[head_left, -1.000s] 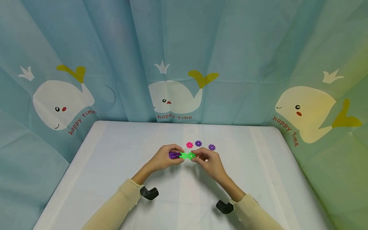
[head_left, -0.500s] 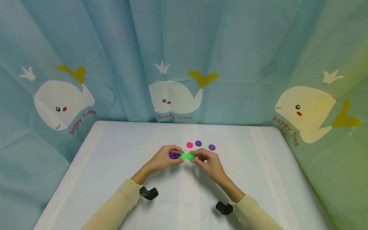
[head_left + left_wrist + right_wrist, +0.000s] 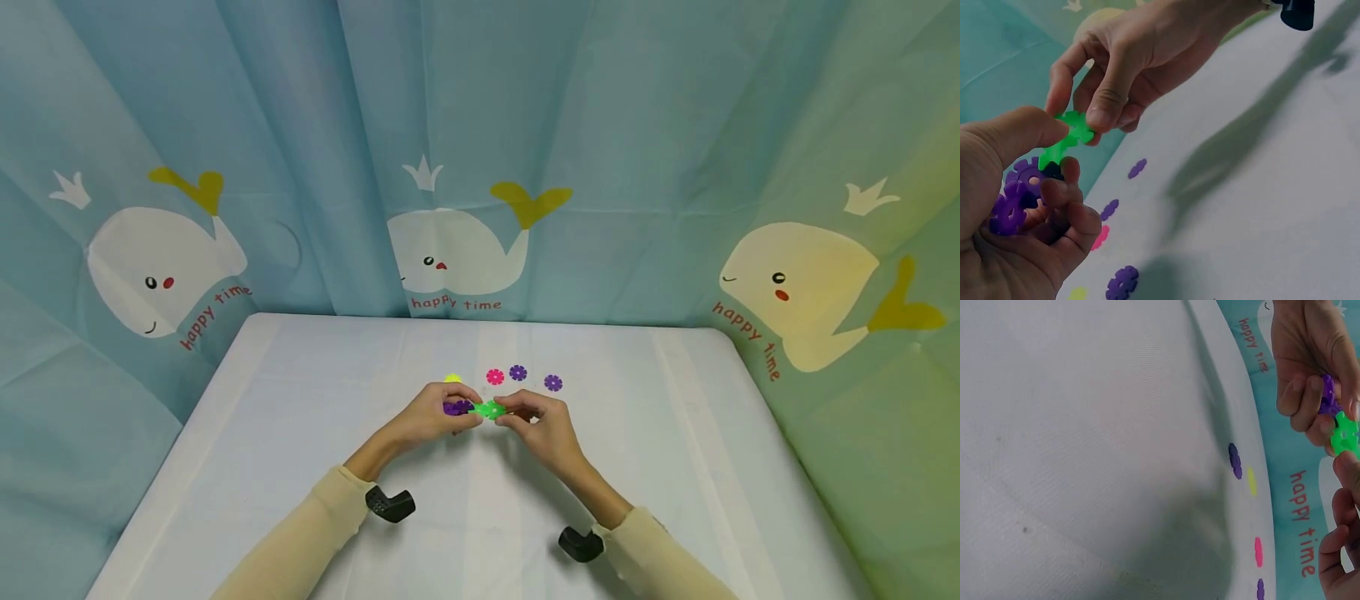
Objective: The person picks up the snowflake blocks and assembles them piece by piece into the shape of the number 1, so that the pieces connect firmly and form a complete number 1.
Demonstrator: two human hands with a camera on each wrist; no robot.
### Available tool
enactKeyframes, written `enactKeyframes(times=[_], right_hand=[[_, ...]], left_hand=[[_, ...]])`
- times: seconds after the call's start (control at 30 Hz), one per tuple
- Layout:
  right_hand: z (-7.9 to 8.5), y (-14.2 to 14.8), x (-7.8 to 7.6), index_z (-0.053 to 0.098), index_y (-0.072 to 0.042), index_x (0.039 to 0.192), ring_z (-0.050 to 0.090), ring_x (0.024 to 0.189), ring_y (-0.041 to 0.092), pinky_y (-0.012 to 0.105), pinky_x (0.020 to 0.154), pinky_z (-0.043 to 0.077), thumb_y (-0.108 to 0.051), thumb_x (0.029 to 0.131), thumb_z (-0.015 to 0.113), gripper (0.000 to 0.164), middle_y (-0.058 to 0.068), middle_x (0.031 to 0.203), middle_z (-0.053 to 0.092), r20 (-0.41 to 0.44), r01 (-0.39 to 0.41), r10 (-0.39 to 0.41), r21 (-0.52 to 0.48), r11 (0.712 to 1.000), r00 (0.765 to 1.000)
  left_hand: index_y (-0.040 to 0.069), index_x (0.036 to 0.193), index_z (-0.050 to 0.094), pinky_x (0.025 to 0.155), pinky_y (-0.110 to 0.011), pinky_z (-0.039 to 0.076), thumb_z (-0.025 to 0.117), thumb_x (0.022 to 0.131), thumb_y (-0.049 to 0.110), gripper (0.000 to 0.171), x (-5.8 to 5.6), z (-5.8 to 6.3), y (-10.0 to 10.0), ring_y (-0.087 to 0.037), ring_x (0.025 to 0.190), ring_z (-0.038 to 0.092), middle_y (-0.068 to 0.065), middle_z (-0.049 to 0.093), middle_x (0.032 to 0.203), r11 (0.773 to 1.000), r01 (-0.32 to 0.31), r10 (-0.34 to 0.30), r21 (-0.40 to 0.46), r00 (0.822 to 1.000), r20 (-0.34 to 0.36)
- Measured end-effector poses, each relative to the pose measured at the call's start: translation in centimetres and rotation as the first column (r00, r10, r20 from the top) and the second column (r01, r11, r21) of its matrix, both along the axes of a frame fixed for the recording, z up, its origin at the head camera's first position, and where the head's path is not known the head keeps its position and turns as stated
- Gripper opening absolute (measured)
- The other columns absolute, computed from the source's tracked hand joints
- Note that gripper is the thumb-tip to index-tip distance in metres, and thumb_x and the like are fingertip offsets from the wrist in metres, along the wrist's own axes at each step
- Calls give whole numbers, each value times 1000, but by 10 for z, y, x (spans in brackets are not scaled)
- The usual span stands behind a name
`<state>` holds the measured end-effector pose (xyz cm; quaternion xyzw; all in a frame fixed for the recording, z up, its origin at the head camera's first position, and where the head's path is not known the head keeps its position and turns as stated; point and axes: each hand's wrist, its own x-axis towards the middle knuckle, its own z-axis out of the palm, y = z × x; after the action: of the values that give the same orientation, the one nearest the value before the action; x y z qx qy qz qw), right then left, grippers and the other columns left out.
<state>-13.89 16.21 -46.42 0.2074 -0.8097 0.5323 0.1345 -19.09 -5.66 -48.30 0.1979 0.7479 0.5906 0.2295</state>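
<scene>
Right hand [image 3: 546, 425] edged toward 9 o'clock, pinching green discs [image 3: 491, 410]; left hand [image 3: 422, 417] grips purple discs [image 3: 455, 408]. Crooked push from 3 o'clock might pop them apart, tbh.

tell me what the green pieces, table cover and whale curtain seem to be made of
Green pieces: probably molded plastic, smooth, given the even bright color and notched rims. Table cover: white, matte, likely cloth, as it shows faint creases; thin plastic is possible. Whale curtain: thin fabric or coated sheeting with a faint sheen, judging by its folds.
</scene>
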Motion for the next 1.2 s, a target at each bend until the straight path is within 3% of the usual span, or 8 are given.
enactKeyframes(times=[0.23,0.33,0.6,0.8,0.97,1.1,1.2], right_hand=[[-33,6,-14,77,2,98,70,69,25,29,63,56,9,79,82,21,14,92,77,27,18,-18,-14,1000,999],[-35,9,-15,78,-2,103,70,72,21,28,64,56,4,81,82,23,10,92,78,35,-4,5,-12,1000,999],[-31,18,-16,78,-9,113,66,68,18,27,61,53,-1,88,78,27,6,90,76,-3,-65,65,42,997,998],[-31,16,-15,75,-4,111,63,65,18,29,59,53,6,84,79,30,9,86,76,-27,-14,16,74,997,999],[-16,10,-8,74,3,105,66,67,26,31,61,55,10,82,79,24,14,85,75,-13,-12,12,64,998,1000],[0,8,0,75,5,105,68,68,29,31,63,56,10,82,79,23,15,85,75,3,-12,12,61,998,1000],[5,8,2,75,5,105,69,70,30,31,64,57,9,83,79,23,16,85,75,20,-8,6,58,998,1000]], left_hand=[[-2,116,67,69,-31,50,75,94,15,30,-1,-2,1,-16,75,57,-8,68,97,999,-10,10,32,1000,21],[-2,116,67,69,-33,50,75,94,14,29,0,-1,1,-16,73,57,-7,68,93,999,-16,15,39,1000,23],[2,114,69,72,-38,48,76,94,17,26,0,1,0,-16,70,56,-4,68,88,999,-32,30,34,999,41],[3,114,69,73,-39,49,76,94,19,27,1,1,-1,-17,71,57,-5,68,90,999,-34,33,23,999,43],[4,119,68,70,-33,47,76,94,22,32,2,-1,-1,-17,70,56,-6,68,86,999,-32,31,15,999,30],[8,127,64,70,-31,50,73,96,21,35,2,-4,0,-17,75,59,-6,68,93,1000,-17,18,17,999,-38],[13,131,63,76,-30,54,72,97,21,36,0,-8,1,-15,87,64,-4,70,104,1000,-4,3,-10,989,-149]])
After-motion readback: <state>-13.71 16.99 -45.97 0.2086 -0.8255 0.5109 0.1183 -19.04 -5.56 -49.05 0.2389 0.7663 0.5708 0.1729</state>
